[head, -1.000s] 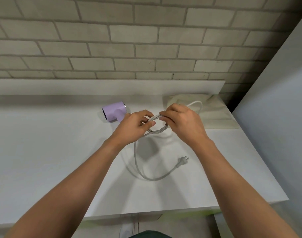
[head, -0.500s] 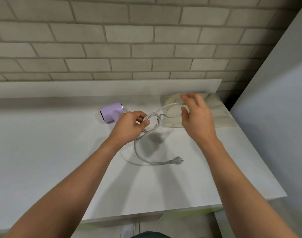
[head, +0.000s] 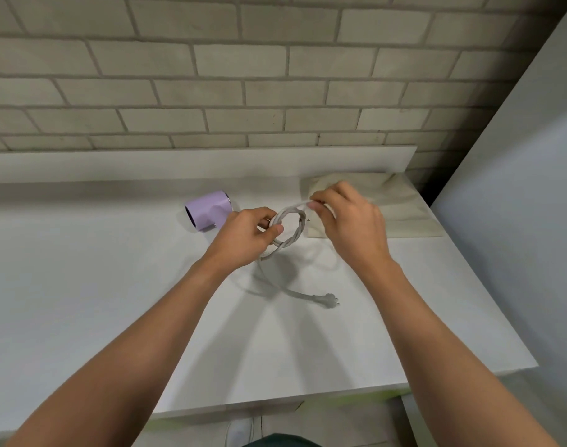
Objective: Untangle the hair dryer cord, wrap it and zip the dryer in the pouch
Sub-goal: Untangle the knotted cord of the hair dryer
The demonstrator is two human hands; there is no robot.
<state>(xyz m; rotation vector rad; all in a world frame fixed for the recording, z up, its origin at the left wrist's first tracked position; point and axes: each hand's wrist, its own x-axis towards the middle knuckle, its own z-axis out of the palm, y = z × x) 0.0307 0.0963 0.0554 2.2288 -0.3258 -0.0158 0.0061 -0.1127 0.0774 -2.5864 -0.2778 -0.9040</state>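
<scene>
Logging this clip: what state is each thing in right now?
Cord: looped, twisted, held by both hands.
Plug: loose on the table.
Hair dryer: lying on the table, outside the pouch.
Pouch: flat.
Left hand: gripping the loop.
Right hand: pinching the cord.

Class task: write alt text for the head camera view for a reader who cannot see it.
Two bare hands hold a twisted loop of white cord above a white table: left hand grips the loop, right hand pinches a strand. A lilac hair dryer and beige pouch lie behind.

No legible text or labels
</scene>
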